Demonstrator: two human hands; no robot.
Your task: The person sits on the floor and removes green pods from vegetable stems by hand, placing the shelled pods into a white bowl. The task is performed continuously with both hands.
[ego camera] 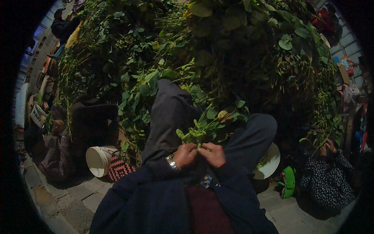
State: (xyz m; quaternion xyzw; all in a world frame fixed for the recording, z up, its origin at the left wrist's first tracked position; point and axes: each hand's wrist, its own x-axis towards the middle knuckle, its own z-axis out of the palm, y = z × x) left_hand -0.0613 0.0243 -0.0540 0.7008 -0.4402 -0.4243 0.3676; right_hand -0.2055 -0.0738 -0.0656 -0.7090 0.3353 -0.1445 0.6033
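My left hand (184,155), with a metal-band wristwatch (173,162) at its wrist, pinches the near end of a leafy bean stalk (206,126). Close against it, my right hand (213,154) has its fingertips on the same end. Green pods and leaves fan out from the stalk between my knees, one leaf browned. What exactly lies between the fingertips is mostly hidden. Beside my right thigh stands a white bowl or bucket (270,163) with some green pods inside, partly covered by my leg.
A large heap of bean plants (175,38) rises in front. At left are a white bucket (96,163) on its side and a red-black woven item (120,169). A green item (288,182) lies at right. Other people sit on both sides; the person (327,178) at right handles a stalk.
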